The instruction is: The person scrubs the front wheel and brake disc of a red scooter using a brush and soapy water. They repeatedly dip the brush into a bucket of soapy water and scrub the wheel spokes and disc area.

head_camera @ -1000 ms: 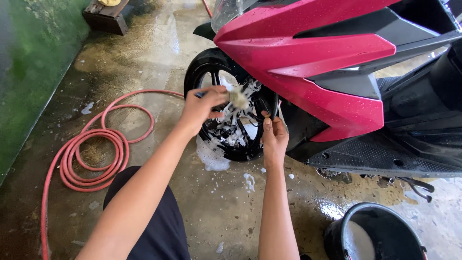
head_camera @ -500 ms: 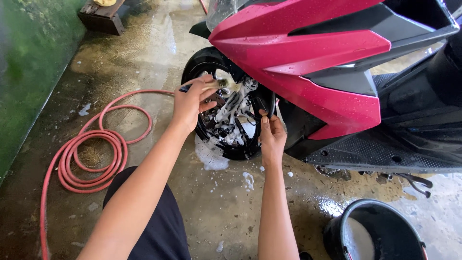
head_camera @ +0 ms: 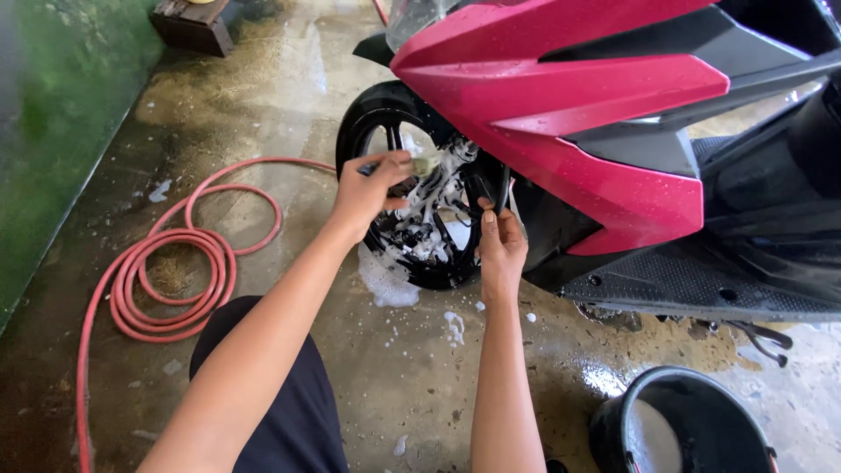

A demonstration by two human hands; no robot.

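Note:
A red and black scooter [head_camera: 578, 114] stands on wet concrete, its black front wheel [head_camera: 420, 197] covered in soap foam. My left hand [head_camera: 368, 188] is closed on a small soapy brush [head_camera: 419, 164] pressed against the foamy spokes near the hub. My right hand [head_camera: 499, 241] grips the rear edge of the wheel next to the dark fork and red fairing. Both forearms reach forward from the bottom of the view.
A coiled red hose [head_camera: 171, 276] lies on the floor at left. A black bucket [head_camera: 683, 429] with water sits at bottom right. A green mossy wall [head_camera: 53, 114] runs along the left. Foam patches [head_camera: 385, 285] lie under the wheel. A wooden block [head_camera: 193, 26] sits far back.
My left hand has shifted slightly over the spokes with the brush, now closer to the hub. My right hand stays on the wheel. The view has shifted a little.

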